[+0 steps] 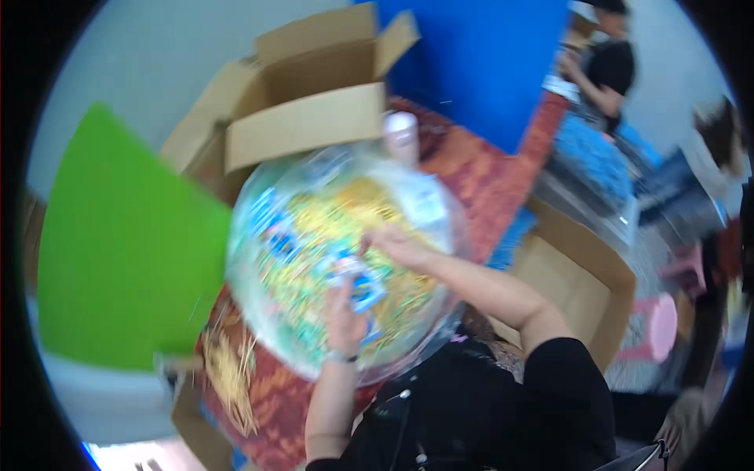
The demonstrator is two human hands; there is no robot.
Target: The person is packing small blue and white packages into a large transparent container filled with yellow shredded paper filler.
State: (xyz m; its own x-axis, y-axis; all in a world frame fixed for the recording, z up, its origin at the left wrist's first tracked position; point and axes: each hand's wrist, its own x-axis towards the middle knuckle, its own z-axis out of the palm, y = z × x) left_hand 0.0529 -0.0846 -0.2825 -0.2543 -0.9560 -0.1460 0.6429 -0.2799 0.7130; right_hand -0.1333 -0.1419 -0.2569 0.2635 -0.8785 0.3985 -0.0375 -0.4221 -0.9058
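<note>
Centre frame: clear bag of coloured bits (338,259) on patterned surface (487,180) | left hand (345,318) pinching blue packet (365,289) atop bag; right hand (400,245) flat on bag, steadying; grip loose | open carton (302,102) upper left

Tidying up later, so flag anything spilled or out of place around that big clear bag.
One thing stands out: a loose heap of yellow straw-like shreds lies on the red patterned cloth, outside the clear bag that holds the same kind of filling. It sits left of the left hand. The picture is blurred, so finer detail is unclear.
</note>
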